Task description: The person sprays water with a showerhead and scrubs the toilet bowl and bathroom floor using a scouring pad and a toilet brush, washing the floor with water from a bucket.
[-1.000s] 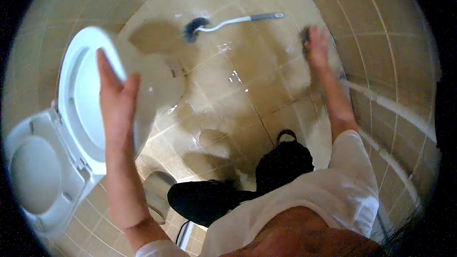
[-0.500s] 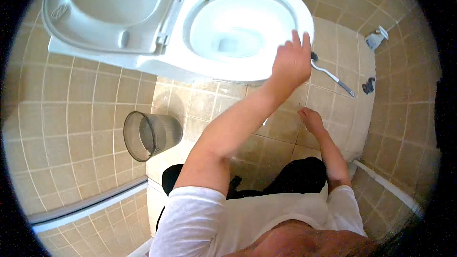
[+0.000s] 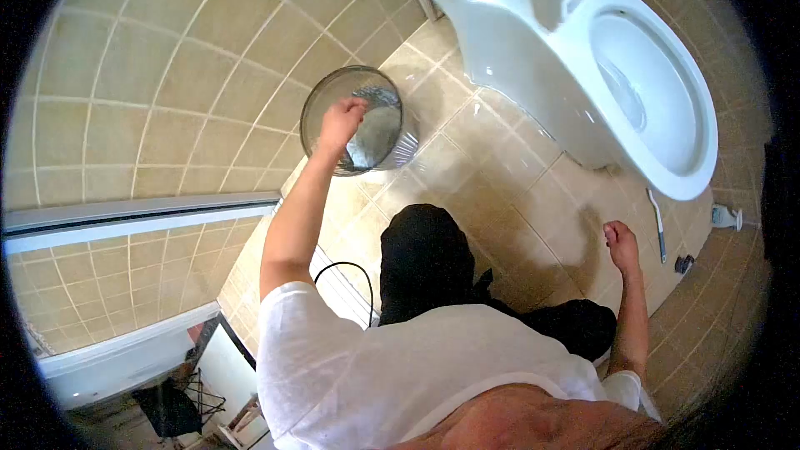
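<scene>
My left hand (image 3: 342, 123) is over the mouth of a see-through grey wastebasket (image 3: 310, 117), with its fingers drawn together. Whatever those fingers hold, if anything, is too small to make out. Something pale shows inside the basket below the hand. On the right, above the tiled floor, my right hand (image 3: 621, 243) has its fingers curled in; their inner side is hidden. Close to it lies a toilet brush (image 3: 658, 221) with a white and grey handle. The white toilet (image 3: 575, 100) stands at upper right, its bowl uncovered.
By the right wall are a white bottle (image 3: 727, 217) and a small dark object (image 3: 683, 264). A thin black cable (image 3: 362, 275) loops behind my left arm. A door track (image 3: 142, 221) crosses the left side, with a dark folding chair (image 3: 171, 408) beyond.
The view has turned left. My left hand has gone from above the toilet rim to the wastebasket, its extended fingers now bent together. My right hand stays low on the right, still curled.
</scene>
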{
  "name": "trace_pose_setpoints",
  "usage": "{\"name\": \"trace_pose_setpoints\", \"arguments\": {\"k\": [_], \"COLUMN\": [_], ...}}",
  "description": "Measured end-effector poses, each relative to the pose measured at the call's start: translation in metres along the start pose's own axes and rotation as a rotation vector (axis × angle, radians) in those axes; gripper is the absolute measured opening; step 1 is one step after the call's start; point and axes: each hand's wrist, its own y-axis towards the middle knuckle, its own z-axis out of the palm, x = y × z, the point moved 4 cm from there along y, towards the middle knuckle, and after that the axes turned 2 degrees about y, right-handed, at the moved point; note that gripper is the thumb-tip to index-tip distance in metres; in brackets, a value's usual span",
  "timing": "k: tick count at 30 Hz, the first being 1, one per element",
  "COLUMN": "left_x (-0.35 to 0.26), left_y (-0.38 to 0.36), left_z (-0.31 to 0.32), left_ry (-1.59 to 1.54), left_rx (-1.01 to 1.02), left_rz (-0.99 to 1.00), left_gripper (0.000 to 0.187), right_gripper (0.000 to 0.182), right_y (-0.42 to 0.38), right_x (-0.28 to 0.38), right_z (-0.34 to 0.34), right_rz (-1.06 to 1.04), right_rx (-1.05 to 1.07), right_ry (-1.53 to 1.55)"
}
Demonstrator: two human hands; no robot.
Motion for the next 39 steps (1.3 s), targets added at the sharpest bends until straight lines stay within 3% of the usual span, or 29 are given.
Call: {"name": "trace_pose_setpoints", "arguments": {"k": [2,5,7,9,11,13,14,16,17,18,19,20,23,25,28,31,33,35,37,39], "left_x": [0.031,0.075,0.148,0.215,0.209,0.152,0.139,0.102,0.062,0.005,-0.055,-0.069,-0.111,-0.110,-0.032,0.091,0.156,0.186,0.147,0.092], "left_y": [0.009,0.040,0.092,0.128,0.124,0.060,0.070,0.085,0.078,0.060,0.027,0.029,0.002,0.008,0.043,0.091,0.105,0.115,0.084,0.088], "left_z": [-0.002,0.002,0.017,0.041,0.041,0.027,0.030,0.056,0.065,0.073,0.058,0.079,0.077,0.055,0.022,0.013,0.020,0.040,0.043,0.050], "left_ry": [-0.153,-0.263,0.182,0.354,0.434,-0.835,-0.837,-0.928,-1.031,-1.131,-0.865,-0.964,-0.732,-0.690,-0.513,-0.210,-0.230,0.240,-0.721,-0.924], "left_rx": [0.216,0.315,0.382,0.331,0.318,0.753,0.765,1.065,1.098,1.142,0.772,1.035,0.924,0.804,0.393,0.056,0.135,0.199,0.558,0.775], "left_rz": [-0.273,-0.427,-0.105,0.074,0.174,-0.450,-0.453,-0.700,-0.591,-0.483,-0.484,-0.258,-0.085,0.130,0.023,-0.065,-0.379,-0.225,-0.829,-0.667], "left_gripper": [0.019,0.020,0.025,0.017,0.017,0.017,0.017,0.015,0.015,0.015,0.023,0.027,0.032,0.033,0.030,0.024,0.025,0.023,0.020,0.017], "right_gripper": [0.021,0.020,0.020,0.022,0.022,0.023,0.024,0.025,0.025,0.025,0.025,0.025,0.025,0.023,0.023,0.025,0.027,0.030,0.034,0.036], "right_y": [0.011,0.028,0.032,0.034,0.036,0.041,0.044,0.055,0.066,0.081,0.100,0.113,0.149,0.177,0.190,0.194,0.194,0.189,0.196,0.190], "right_x": [0.041,0.104,0.133,0.157,0.177,0.187,0.190,0.201,0.213,0.231,0.255,0.283,0.339,0.350,0.361,0.347,0.335,0.312,0.271,0.287], "right_z": [0.000,0.013,0.025,0.040,0.052,0.065,0.074,0.094,0.106,0.122,0.137,0.142,0.143,0.129,0.115,0.121,0.134,0.145,0.178,0.175], "right_rz": [-0.065,-0.123,-0.112,-0.210,-0.218,-0.231,-0.248,-0.197,-0.127,0.047,0.210,0.214,0.244,0.166,0.077,0.120,0.155,0.183,0.211,0.191], "right_rx": [0.012,0.083,0.144,0.151,0.172,0.195,0.216,0.274,0.310,0.322,0.333,0.326,0.181,0.194,0.208,0.226,0.246,0.140,0.191,0.249], "right_ry": [-0.066,-0.108,-0.108,-0.136,-0.146,-0.153,-0.130,-0.024,0.056,0.351,0.641,0.833,1.434,1.349,1.222,1.130,1.090,0.795,0.842,0.724]}}
